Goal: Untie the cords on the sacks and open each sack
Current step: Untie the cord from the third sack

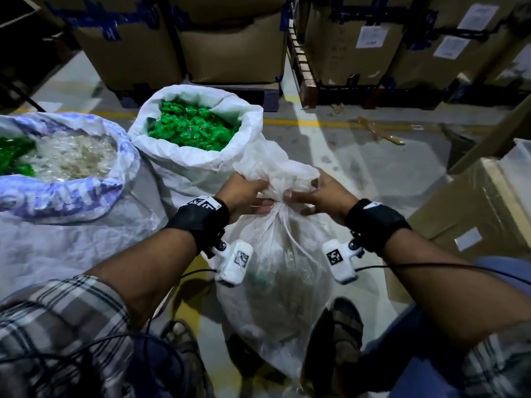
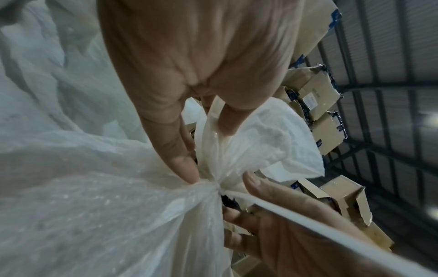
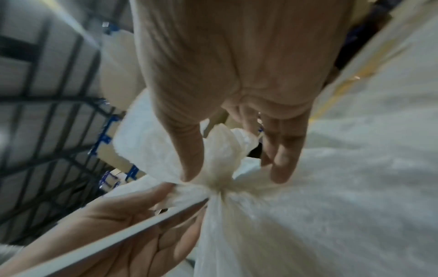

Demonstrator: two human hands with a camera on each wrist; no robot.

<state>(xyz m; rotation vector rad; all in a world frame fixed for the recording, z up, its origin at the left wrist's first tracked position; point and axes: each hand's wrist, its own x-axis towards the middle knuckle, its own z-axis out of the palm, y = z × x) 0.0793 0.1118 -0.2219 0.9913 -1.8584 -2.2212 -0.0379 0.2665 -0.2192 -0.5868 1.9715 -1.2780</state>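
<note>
Between both feet, upright tied sack (image 1: 275,271), neck up, left grip (image 1: 244,193) and right grip (image 1: 321,196) pinching it.

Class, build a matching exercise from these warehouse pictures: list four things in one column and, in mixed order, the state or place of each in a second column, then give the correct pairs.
Column one:
1. Tied sack
2. Green-filled sack
3. Blue-printed sack
4. Cord

Column two:
A. Open, standing farthest left
B. Neck gathered shut, gripped by the left hand and right hand
C. Hangs loose down the near side of the tied sack
D. Open, top rolled down, behind the tied sack

Pairs: 1-B, 2-D, 3-A, 4-C
</note>
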